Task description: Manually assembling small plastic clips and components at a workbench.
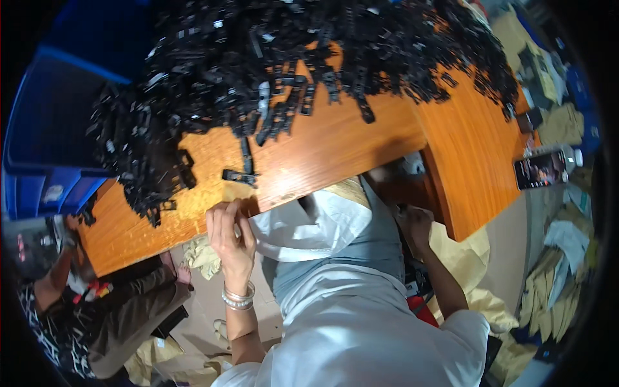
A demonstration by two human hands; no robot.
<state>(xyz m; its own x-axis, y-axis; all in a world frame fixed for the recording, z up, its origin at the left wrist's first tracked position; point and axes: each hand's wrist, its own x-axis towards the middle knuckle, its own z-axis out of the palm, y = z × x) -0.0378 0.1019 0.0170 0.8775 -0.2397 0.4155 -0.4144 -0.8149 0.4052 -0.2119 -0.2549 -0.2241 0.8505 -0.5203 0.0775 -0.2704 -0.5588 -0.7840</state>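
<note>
Orange table [477, 148] stands amid tan bags [459, 255]; left hand [227, 232] and right hand [414, 226] curl partly, hold unclear.

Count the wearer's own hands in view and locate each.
2: the left hand at the table's near edge, the right hand beside the right thigh, its fingers partly obscured.

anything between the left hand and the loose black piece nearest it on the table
Nothing plainly stands in the way. The left hand is at the front edge of the wooden table, the loose black piece just beyond it; between them shows only a pale patch, and I can't tell whether it's raised.
</note>
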